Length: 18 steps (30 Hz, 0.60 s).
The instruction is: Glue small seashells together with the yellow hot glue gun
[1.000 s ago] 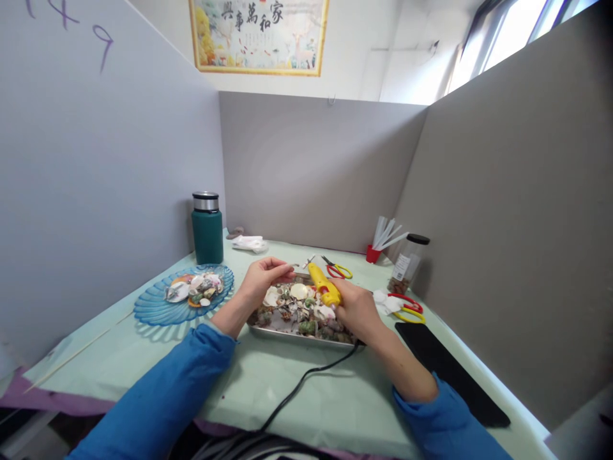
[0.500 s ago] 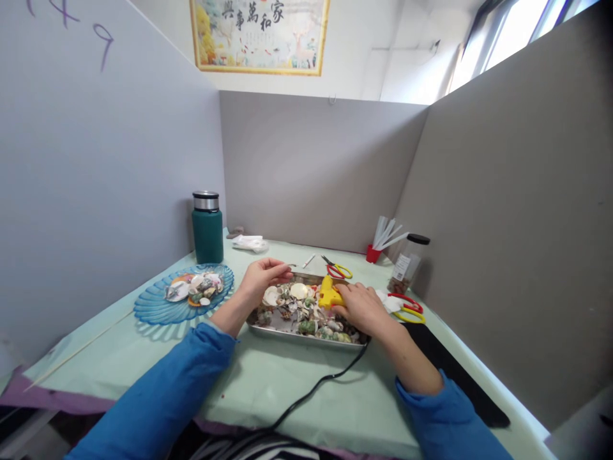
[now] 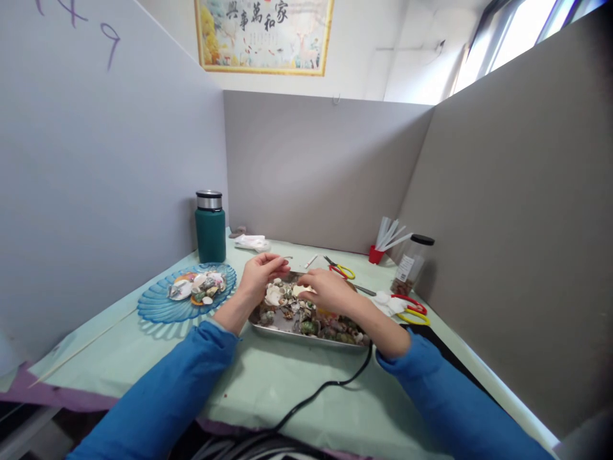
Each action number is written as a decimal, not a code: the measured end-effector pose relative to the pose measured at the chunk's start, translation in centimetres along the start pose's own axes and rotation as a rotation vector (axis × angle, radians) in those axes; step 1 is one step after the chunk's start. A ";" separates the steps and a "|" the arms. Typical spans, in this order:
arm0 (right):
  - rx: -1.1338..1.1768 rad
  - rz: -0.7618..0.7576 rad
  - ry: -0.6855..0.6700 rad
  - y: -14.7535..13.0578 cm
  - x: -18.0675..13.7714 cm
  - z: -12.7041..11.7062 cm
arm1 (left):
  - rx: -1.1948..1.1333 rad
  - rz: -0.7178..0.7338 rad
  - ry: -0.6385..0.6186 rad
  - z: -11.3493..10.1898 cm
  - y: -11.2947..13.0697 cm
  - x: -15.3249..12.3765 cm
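My left hand (image 3: 261,275) is closed in a pinch above the left back corner of a metal tray (image 3: 306,337). A small thin piece (image 3: 288,257) sticks out from its fingertips, too small to name. Over the middle of the tray reaches my right hand (image 3: 328,291), palm down, fingers stretched leftward and apart, with nothing seen in them. Below it lie many seashells (image 3: 306,327), some white and flat, some greenish and rounded. The yellow glue gun is mostly hidden beneath my right hand and wrist. Its black cord (image 3: 330,383) runs from the tray's right corner toward me.
Left stands a blue scalloped plate (image 3: 153,310) with shells, and behind it a green bottle (image 3: 211,233). Scissors (image 3: 342,268), a red cup of glue sticks (image 3: 376,254), a clear jar (image 3: 412,265) and more scissors (image 3: 414,312) lie right and back. Grey partitions (image 3: 325,172) surround the table.
My right hand has let go of the glue gun in the tray and moved left over the shells. My left hand keeps its pinch in nearly the same place.
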State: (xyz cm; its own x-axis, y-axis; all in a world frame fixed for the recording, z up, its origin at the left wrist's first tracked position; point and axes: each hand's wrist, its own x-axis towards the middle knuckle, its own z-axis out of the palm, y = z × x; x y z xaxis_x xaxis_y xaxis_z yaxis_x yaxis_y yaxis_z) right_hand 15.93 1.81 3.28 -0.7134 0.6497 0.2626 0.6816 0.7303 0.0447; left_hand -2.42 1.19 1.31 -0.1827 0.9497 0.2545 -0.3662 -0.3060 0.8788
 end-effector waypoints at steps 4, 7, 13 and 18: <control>-0.046 0.116 -0.108 -2.1 3.6 1.9 | -0.043 0.029 0.039 0.0 0.5 0.0; -0.033 0.141 -0.104 -2.6 4.3 2.6 | -0.053 0.034 0.042 0.0 0.7 0.0; 0.310 0.145 0.117 -1.4 1.6 1.9 | 0.016 0.098 -0.033 0.5 0.6 -0.5; 0.729 0.200 0.325 -0.4 0.1 2.6 | 0.167 0.200 -0.114 0.9 -0.1 -0.8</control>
State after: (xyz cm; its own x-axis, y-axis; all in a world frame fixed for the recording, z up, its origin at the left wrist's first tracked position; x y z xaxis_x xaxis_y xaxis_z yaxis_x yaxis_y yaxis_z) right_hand 15.21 2.15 0.80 -0.4304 0.7705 0.4701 0.4341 0.6334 -0.6406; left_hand -1.42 0.51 1.42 -0.1293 0.8757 0.4653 -0.1758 -0.4820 0.8583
